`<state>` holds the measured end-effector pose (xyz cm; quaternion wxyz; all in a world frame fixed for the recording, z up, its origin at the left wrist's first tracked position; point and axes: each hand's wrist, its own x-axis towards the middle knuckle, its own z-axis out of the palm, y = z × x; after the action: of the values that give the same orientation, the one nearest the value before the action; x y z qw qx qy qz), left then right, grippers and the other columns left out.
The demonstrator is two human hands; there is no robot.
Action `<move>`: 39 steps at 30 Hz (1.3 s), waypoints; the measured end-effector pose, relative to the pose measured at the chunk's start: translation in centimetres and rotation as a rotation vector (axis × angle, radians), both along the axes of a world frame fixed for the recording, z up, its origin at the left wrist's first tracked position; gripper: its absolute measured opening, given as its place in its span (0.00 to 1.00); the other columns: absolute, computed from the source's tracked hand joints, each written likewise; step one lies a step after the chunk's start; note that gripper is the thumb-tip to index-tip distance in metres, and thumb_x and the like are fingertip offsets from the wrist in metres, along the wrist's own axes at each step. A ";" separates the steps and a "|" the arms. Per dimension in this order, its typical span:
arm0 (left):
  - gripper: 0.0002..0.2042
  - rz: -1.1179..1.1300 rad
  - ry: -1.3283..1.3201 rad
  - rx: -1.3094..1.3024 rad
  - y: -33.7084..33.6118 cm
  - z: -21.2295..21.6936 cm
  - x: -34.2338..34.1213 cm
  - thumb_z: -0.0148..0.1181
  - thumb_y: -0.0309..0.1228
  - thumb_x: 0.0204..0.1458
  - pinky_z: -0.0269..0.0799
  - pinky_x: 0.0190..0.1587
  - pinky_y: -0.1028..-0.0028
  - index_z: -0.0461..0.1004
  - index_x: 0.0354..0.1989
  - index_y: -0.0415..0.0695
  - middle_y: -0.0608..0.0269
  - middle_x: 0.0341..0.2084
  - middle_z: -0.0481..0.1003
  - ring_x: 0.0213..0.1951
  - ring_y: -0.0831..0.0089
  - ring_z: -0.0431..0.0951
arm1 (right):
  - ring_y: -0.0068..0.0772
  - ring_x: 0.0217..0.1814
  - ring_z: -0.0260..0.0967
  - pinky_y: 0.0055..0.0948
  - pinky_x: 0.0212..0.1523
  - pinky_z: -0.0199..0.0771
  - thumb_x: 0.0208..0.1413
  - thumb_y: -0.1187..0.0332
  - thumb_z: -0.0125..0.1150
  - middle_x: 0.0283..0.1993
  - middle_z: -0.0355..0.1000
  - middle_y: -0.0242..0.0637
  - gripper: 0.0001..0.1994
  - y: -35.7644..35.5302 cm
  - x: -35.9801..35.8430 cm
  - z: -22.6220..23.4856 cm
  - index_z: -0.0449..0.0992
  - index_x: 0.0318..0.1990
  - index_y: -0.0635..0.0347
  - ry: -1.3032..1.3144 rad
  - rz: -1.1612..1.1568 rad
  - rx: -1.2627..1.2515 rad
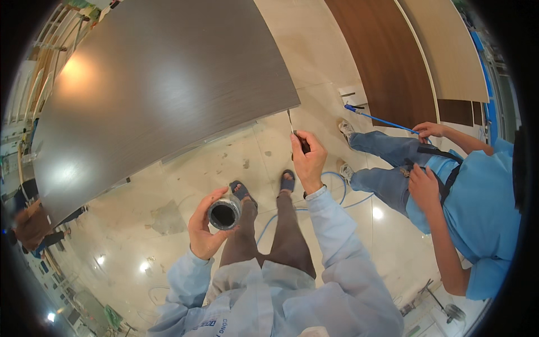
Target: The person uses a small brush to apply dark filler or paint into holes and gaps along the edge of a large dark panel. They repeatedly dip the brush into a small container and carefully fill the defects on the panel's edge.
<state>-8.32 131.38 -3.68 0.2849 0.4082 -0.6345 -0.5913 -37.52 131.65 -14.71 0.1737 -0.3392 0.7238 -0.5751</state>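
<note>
- The left hand (204, 229) was wrapped around an open can (234, 206), dark inside, held over the pale floor (213, 154) off the near edge of a dark wood-grain panel (168, 67).
- The right hand (310, 164) was clamped on the dark handle of a slim metal-shafted tool (305, 146), its tip at the panel's near right corner; whether the two touched could not be told.
- Good handling, by appearances, called for a light, steady grip and a shaft lined up with the edge, sparing the panel's smooth face.
- The can was best held upright and close to the panel, since a tilt might have spilled whatever it contained.
- At right, a co-worker (471, 196) in a blue shirt had one hand at a blue hose (387, 122); elbow room on that side probably deserved care.
</note>
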 end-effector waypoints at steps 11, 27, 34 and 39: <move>0.43 -0.107 0.055 0.157 -0.1 -3.7 0.6 0.80 0.21 0.40 0.67 0.68 0.60 0.67 0.68 0.44 0.43 0.66 0.71 0.67 0.57 0.72 | 0.25 0.28 0.71 0.26 0.30 0.70 0.59 0.76 0.69 0.32 0.77 0.36 0.04 -2.9 -0.3 -0.6 0.81 0.39 0.65 -0.013 -0.131 0.050; 0.44 -0.126 0.058 0.211 0.0 -4.5 1.9 0.81 0.21 0.39 0.66 0.69 0.60 0.67 0.69 0.44 0.43 0.66 0.71 0.68 0.55 0.71 | 0.26 0.28 0.69 0.28 0.30 0.68 0.61 0.76 0.67 0.31 0.77 0.36 0.03 -3.4 1.0 -0.9 0.82 0.40 0.65 0.059 0.023 0.014; 0.44 -0.120 0.064 0.210 0.0 -4.6 1.9 0.81 0.21 0.39 0.66 0.69 0.60 0.66 0.69 0.44 0.42 0.66 0.71 0.68 0.55 0.71 | 0.14 0.28 0.65 0.21 0.27 0.62 0.65 0.72 0.67 0.30 0.74 0.26 0.06 -3.5 0.5 -1.6 0.82 0.43 0.67 0.049 -0.085 -0.021; 0.42 -0.099 0.071 0.244 0.0 -4.4 1.7 0.80 0.20 0.39 0.66 0.69 0.60 0.68 0.68 0.42 0.43 0.65 0.72 0.67 0.56 0.72 | 0.25 0.26 0.67 0.28 0.28 0.66 0.63 0.75 0.66 0.32 0.75 0.35 0.03 -3.7 0.4 -1.0 0.82 0.41 0.66 -0.036 -0.072 0.076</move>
<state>-6.62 131.33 -8.09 0.2259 0.3866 -0.5667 -0.6916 -37.12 127.99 -15.73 0.1787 -0.2960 0.7536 -0.5591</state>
